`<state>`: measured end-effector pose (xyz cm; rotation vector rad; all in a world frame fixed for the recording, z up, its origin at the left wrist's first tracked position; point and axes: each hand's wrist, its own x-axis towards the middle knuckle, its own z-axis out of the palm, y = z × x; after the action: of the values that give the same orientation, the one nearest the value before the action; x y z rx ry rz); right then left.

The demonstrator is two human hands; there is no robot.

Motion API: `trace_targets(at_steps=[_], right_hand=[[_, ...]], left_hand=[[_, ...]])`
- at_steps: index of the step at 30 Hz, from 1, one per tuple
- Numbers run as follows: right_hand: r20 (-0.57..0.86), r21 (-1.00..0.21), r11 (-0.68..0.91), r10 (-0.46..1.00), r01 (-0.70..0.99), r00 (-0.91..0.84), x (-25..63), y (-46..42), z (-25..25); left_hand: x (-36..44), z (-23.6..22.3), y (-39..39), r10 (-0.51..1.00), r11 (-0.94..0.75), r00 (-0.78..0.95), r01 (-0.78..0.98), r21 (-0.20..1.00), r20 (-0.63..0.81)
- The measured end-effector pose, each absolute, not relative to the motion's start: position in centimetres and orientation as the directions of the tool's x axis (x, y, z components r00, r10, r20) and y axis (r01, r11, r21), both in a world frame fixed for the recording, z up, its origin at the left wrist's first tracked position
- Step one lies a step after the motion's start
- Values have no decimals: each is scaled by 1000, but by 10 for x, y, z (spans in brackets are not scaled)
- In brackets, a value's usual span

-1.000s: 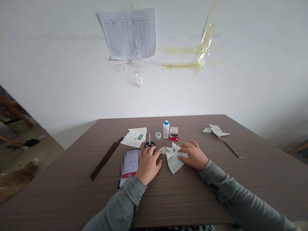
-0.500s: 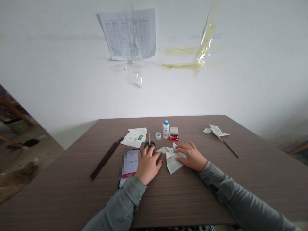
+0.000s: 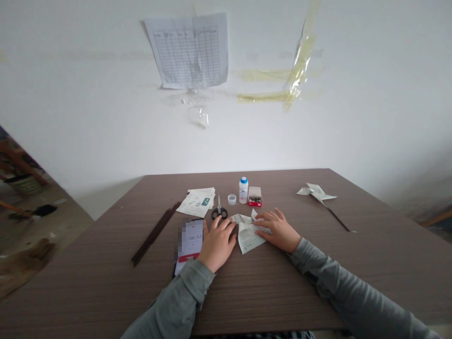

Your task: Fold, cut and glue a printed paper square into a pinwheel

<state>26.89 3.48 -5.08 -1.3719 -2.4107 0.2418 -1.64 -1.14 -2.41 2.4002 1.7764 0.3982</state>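
A folded, printed paper pinwheel head lies on the table between my hands. My right hand rests over its right side, fingers spread and pressing on the folds, which hides part of the paper. My left hand lies with fingers apart at the paper's left tip, between it and the phone. Just beyond the left fingertips are black-handled scissors, blades pointing away. A white bottle with a blue cap stands behind the paper, beside a small red box of metal pins or tacks.
A small clear cup stands left of the bottle. Printed paper sheets lie at the back left, near a bundle of dark sticks. A paper pinwheel on a stick lies at the right. A white wall borders the table's far edge.
My right hand has shifted slightly left with its fingers spread more, and the paper has slid a little left under it. My left hand has hardly moved.
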Motion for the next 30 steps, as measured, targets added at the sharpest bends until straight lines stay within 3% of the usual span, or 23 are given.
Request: trace_targets(at_steps=[13,21,30], right_hand=[[249,-428,495,869,756,-428,275,51,-59],[443,-369,586,793,722,-417,278,93,-35],[347,-269,556,817,786,-459,250,134,-10]], left_hand=[[-21,-31,-9,961,-268,240,926,267,136],[-25,-31,-8,954,-282,241,924,257,180],[-19,-8,-17,974,-226,206,930,289,98]])
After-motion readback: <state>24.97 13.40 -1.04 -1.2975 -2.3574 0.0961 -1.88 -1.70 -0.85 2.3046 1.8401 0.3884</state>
